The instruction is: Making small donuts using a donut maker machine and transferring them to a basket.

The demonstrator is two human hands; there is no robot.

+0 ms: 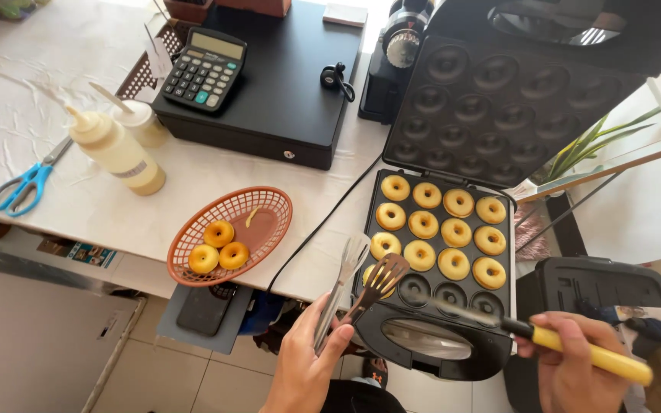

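Note:
My left hand [307,359] grips metal tongs [361,279] whose slotted tips reach over the near left corner of a black mini-doughnut maker [508,229] and close around a golden doughnut [379,280]. My right hand [571,359] holds a thin skewer with a yellow handle [590,353], its point over the empty near moulds. Several golden mini doughnuts [441,229] fill the other moulds. The lid [499,99] stands open behind. An orange oval basket [262,222] to the left holds three doughnuts [218,248].
Left of the basket stand a squeeze bottle of batter [116,153] and a smaller bottle [143,122], with blue scissors [21,187] beyond. A calculator [204,70] rests on a black cash drawer [284,92]. A power cord [330,218] crosses the white counter. A phone [204,310] lies below the counter's edge.

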